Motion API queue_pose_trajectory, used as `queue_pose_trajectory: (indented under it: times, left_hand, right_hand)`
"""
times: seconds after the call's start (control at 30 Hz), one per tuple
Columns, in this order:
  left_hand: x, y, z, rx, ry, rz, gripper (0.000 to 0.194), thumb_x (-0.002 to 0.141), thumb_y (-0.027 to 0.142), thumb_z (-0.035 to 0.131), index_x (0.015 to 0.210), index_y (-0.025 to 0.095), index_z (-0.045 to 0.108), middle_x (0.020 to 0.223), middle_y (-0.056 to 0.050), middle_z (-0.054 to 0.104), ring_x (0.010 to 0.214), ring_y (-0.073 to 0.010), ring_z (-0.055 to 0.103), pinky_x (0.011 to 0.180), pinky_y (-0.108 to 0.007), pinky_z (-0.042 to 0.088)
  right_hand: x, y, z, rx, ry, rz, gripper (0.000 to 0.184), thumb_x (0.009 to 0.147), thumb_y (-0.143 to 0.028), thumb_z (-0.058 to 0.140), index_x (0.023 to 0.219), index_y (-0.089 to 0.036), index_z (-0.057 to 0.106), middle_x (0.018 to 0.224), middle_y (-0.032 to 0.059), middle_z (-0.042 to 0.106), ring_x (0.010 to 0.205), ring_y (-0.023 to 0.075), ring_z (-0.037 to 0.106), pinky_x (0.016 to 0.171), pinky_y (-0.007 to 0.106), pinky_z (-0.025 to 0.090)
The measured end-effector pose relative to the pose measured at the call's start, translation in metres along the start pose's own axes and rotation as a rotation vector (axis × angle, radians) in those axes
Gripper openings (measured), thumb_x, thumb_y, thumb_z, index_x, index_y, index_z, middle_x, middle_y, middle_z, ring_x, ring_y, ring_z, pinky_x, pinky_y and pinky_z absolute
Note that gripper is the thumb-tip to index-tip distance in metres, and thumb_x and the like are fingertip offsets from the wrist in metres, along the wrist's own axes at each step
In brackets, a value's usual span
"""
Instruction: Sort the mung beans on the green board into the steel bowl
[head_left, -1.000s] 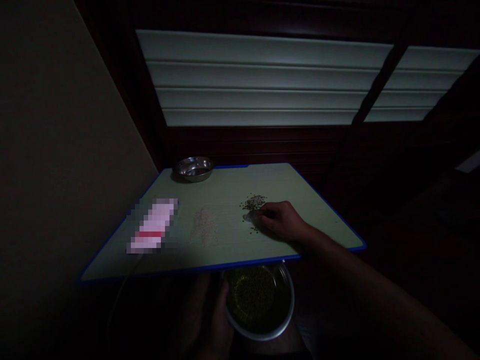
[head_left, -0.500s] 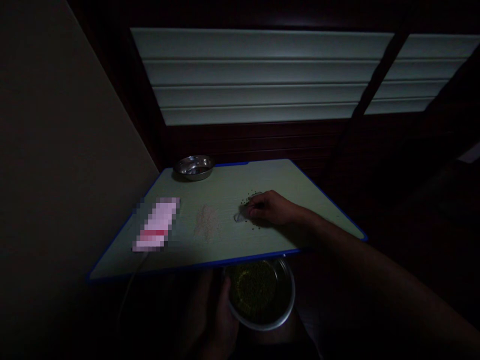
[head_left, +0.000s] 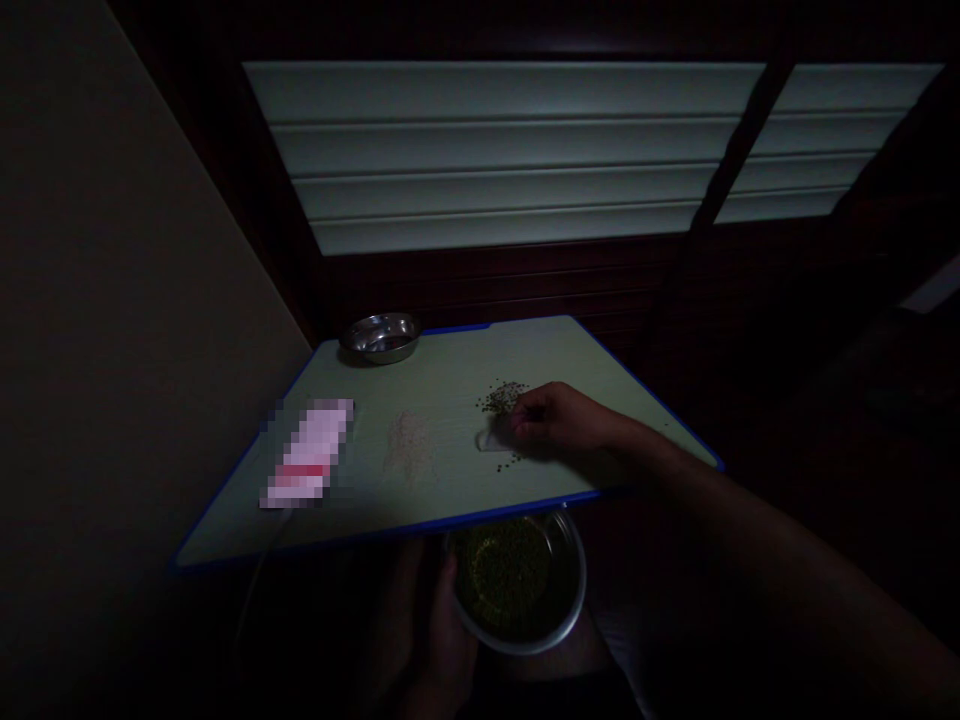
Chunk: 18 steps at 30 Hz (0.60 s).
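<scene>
In dim light, my right hand (head_left: 551, 418) is closed in a pinch over the table, on a small clear, flat plastic piece (head_left: 493, 437). The kind of that piece is hard to make out. Small dark green beans (head_left: 502, 395) lie scattered behind and in front of it on the tabletop. Below the table's near edge, my left hand (head_left: 450, 635) is wrapped against the left side of a round metal bowl (head_left: 574, 610), its fingers partly lost in shadow. Green beans (head_left: 506, 575) cover the bowl's inside. A thin patch of pale grains (head_left: 410, 445) is spread left of my right hand.
A shiny metal bowl (head_left: 381, 340) stands at the back left of the pale, blue-edged table (head_left: 551, 350). On the left lies a blurred-out pink phone-shaped object (head_left: 309, 452) with a cable (head_left: 259, 580) hanging over the edge. A wall and slatted panels rise behind.
My right hand has moved slightly right with the clear piece, uncovering more of the scattered beans. The whole view has shifted a little; my left hand stays at the bowl.
</scene>
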<state>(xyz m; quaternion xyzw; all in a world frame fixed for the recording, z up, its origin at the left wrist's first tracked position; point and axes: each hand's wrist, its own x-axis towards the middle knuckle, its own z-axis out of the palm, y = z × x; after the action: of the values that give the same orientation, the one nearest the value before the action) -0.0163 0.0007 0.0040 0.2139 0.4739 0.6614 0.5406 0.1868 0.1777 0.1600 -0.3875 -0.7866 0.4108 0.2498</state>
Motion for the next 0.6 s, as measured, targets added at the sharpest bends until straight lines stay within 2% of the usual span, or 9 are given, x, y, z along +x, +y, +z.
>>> queue_pose_trajectory:
  times: [0.17,0.3,0.47,0.6]
  left_hand:
    - [-0.005,0.004,0.005,0.075,0.044,0.047,0.052,0.086,0.039,0.070,0.137,0.037,0.065,0.146,-0.002,0.065,0.143,-0.0365,0.049,0.119,-0.051,0.038]
    - [-0.004,0.001,0.011,0.068,0.059,0.049,0.059,0.084,0.040,0.071,0.142,0.038,0.060,0.147,-0.001,0.065,0.140,-0.0347,0.053,0.118,-0.049,0.040]
    - [-0.001,-0.004,0.014,0.021,0.119,0.009,0.062,0.087,0.040,0.067,0.147,0.035,0.055,0.144,-0.002,0.066,0.136,-0.0319,0.057,0.118,-0.048,0.040]
    - [0.003,-0.015,0.007,-0.020,0.157,-0.019,0.061,0.086,0.044,0.067,0.145,0.035,0.056,0.147,-0.003,0.064,0.141,-0.0331,0.051,0.117,-0.046,0.041]
  right_hand:
    - [-0.016,0.012,-0.008,0.014,0.120,0.170,0.010,0.069,-0.021,0.078,0.075,-0.015,0.071,0.070,0.0021,0.072,0.062,0.0125,0.059,0.058,0.024,0.044]
    - [-0.017,0.016,-0.002,-0.008,0.160,0.223,0.011,0.067,-0.018,0.078,0.075,-0.014,0.072,0.068,0.0017,0.071,0.059,0.0118,0.057,0.055,0.023,0.042]
    - [-0.012,0.007,0.017,0.028,0.073,0.239,0.006,0.070,-0.020,0.074,0.071,-0.015,0.073,0.059,-0.0003,0.065,0.053,0.0106,0.052,0.050,0.023,0.038]
    - [-0.014,-0.007,0.026,0.022,-0.032,0.209,0.007,0.072,-0.021,0.073,0.070,-0.015,0.074,0.057,-0.0027,0.061,0.052,0.0097,0.049,0.051,0.023,0.038]
